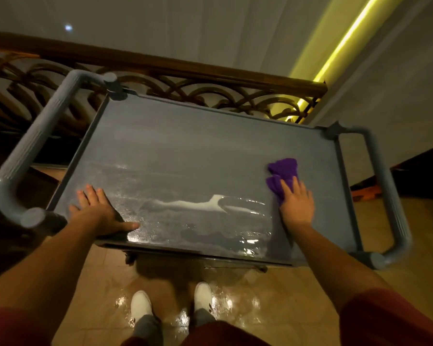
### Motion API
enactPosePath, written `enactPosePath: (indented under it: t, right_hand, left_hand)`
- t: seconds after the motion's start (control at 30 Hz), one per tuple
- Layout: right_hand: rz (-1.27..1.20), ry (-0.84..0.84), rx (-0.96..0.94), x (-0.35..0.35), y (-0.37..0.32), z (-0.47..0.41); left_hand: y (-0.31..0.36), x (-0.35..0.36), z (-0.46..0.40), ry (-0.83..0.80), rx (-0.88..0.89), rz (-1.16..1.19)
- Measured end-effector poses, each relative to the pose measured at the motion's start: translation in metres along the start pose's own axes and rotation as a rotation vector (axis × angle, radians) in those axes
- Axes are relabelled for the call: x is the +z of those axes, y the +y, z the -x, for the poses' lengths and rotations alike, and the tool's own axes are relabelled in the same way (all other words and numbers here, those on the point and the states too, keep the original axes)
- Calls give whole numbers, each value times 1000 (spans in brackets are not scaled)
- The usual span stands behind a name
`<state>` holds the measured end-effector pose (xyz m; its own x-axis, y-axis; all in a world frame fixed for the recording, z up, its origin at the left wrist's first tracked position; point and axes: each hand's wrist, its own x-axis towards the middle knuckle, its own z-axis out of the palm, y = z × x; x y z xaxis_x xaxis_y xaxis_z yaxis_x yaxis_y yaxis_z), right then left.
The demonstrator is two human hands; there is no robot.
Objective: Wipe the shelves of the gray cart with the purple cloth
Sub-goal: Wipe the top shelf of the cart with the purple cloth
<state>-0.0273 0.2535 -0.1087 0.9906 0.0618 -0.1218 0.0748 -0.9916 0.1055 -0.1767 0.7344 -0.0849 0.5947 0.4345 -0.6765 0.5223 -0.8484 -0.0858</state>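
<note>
The gray cart (185,136) stands in front of me, its flat top shelf seen from above. The near half of the shelf looks wet and shiny, with a white foamy streak (195,204) across it. The purple cloth (283,174) lies bunched on the shelf's right side. My right hand (296,204) presses flat on the cloth's near part with straight fingers. My left hand (98,212) rests flat on the shelf's near left corner, fingers spread. The lower shelves are hidden under the top one.
Thick gray handles curve out at the cart's left end (33,146) and right end (390,196). A wooden railing with metal scrollwork (185,83) runs right behind the cart. My white shoes (140,305) stand on a wet tiled floor.
</note>
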Motion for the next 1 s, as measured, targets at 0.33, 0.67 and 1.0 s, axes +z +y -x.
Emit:
enactPosePath:
  t: [0.33,0.67,1.0]
  right_hand:
    - [-441,122,151,10,104,36]
    - [-609,67,221,15,82,19]
    - [-794,104,255,5,-89,62]
  left_hand:
    - [-10,23,0,192,116,69]
    - [-39,59,27,270,276,7]
    - [-44,64,32,282,306,-45]
